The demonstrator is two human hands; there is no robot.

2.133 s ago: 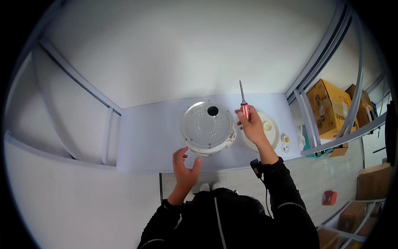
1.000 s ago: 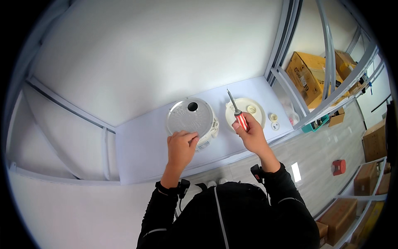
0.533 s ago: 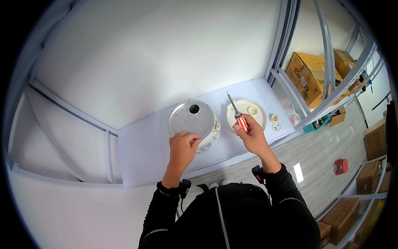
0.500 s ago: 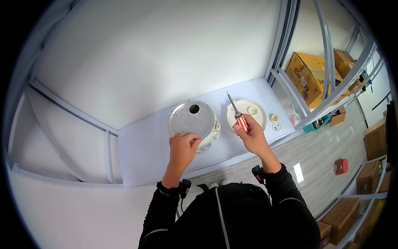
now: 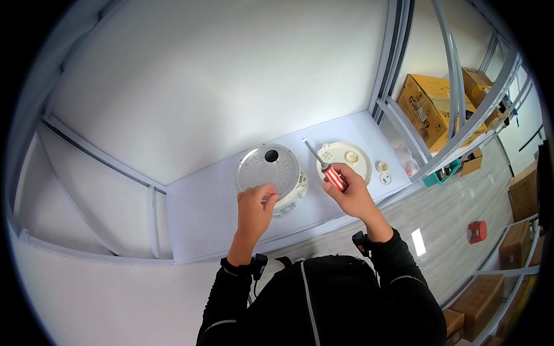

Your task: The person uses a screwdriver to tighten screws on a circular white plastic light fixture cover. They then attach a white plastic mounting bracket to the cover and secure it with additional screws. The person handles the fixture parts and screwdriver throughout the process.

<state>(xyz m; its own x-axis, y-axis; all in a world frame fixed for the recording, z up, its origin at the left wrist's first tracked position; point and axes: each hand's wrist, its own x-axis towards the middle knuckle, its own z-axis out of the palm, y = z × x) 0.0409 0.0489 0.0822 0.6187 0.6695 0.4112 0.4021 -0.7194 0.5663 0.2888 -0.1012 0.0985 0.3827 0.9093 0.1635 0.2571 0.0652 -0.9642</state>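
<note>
Left fingers at the rim, screwdriver (image 5: 334, 176) raised

The left hand's (image 5: 252, 210) fingers curl over the near rim of the metal plate (image 5: 258, 170) atop what looks like a rice cooker (image 5: 291, 203); whether they pinch something small, I cannot tell. The right hand (image 5: 353, 195) grips the screwdriver's striped handle, its tip clear of the cooker. The cooker stands mid-length on the counter (image 5: 199, 216); a cream round cover (image 5: 362, 161) lies nearer the right end. The step looks like readying a fastening point; the next move seems to call for aligning the tip there.
</note>
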